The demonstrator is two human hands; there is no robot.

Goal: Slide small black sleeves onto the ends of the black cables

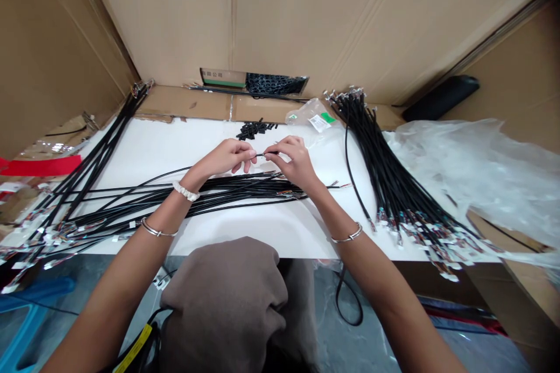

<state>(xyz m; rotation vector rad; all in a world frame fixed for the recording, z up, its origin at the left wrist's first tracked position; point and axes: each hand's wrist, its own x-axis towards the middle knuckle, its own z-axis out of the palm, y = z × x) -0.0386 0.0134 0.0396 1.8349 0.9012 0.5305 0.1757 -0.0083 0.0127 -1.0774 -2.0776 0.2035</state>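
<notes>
Over the middle of the white table, my left hand (238,157) and my right hand (289,156) face each other, a small gap between their fingertips. Both pinch a thin black piece (259,155) that spans the gap; whether it is a cable end or a sleeve is too small to tell. Just beyond my hands lies a small pile of short black tubes (254,129). Beneath my wrists a bundle of black cables (227,189) runs left to right, its stripped coloured wire ends near my right hand.
A thick bundle of black cables (376,151) with white connectors lies at the right, beside crumpled clear plastic (485,169). More cables (102,143) lie at the left. A clear bag (311,115) sits at the back. Cardboard walls (280,17) surround the white table (245,233).
</notes>
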